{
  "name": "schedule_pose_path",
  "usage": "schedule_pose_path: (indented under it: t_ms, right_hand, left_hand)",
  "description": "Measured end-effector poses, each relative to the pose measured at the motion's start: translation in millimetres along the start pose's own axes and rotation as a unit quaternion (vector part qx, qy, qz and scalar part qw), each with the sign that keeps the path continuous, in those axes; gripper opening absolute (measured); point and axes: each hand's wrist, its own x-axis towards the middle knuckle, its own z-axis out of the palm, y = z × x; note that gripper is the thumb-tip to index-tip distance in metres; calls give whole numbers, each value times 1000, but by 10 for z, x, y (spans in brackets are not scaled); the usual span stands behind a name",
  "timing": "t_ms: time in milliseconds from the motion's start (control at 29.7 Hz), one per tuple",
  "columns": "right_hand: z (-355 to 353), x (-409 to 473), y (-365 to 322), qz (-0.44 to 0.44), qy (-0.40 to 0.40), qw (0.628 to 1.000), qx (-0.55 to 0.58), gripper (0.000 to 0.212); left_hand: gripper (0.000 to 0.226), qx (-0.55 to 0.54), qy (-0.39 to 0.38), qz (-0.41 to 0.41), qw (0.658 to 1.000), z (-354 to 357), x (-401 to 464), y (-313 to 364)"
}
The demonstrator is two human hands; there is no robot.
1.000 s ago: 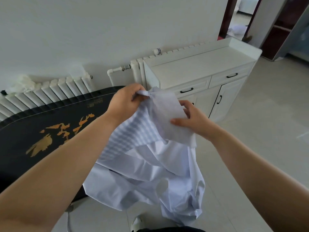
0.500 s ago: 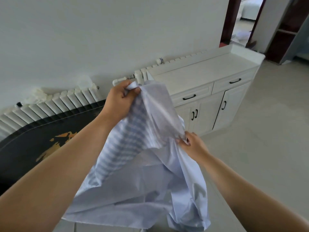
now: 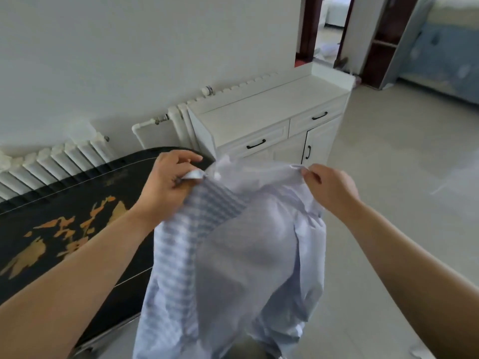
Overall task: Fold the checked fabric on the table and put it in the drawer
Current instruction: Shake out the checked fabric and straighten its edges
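The pale blue and white checked fabric (image 3: pixel 233 260) hangs in the air in front of me, off the table, bunched and draping toward the floor. My left hand (image 3: pixel 166 185) pinches one top corner of it. My right hand (image 3: pixel 329 187) pinches another point on the top edge, about a forearm's length to the right. The edge between them sags loosely. A white cabinet (image 3: pixel 259 117) stands behind the fabric with two shut drawers, the left drawer (image 3: pixel 255 143) and the right drawer (image 3: pixel 318 116), each with a black handle.
A black table (image 3: pixel 51 229) with gold painted figures lies to my left, along a white radiator (image 3: pixel 51 161) under the wall. Light tiled floor (image 3: pixel 401 177) stretches to the right. A doorway (image 3: pixel 326 29) opens at the back right. The cabinet doors below the drawers are shut.
My right hand has slid up from the fabric's lower edge to its top edge and moved right. My left hand has come down a little. The fabric is now spread between both hands.
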Motion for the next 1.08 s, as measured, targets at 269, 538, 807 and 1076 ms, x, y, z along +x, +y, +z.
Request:
schedule_pose_path:
  t_ms: [269, 538, 807, 1076]
  right_hand:
    - [-332, -74, -818, -177, -110, 963, 169, 33]
    - [-223, -152, -727, -76, -160, 928, 329, 17]
    - [550, -411, 200, 41, -365, 925, 99, 19]
    - [519, -201, 171, 233, -193, 925, 229, 44]
  left_hand:
    - [6, -95, -293, 109, 945, 162, 218, 834]
    - [16, -60, -215, 2, 975, 201, 300, 797]
    - [23, -83, -117, -49, 989, -274, 326, 442]
    - [20, -156, -92, -45, 982, -478, 222, 279]
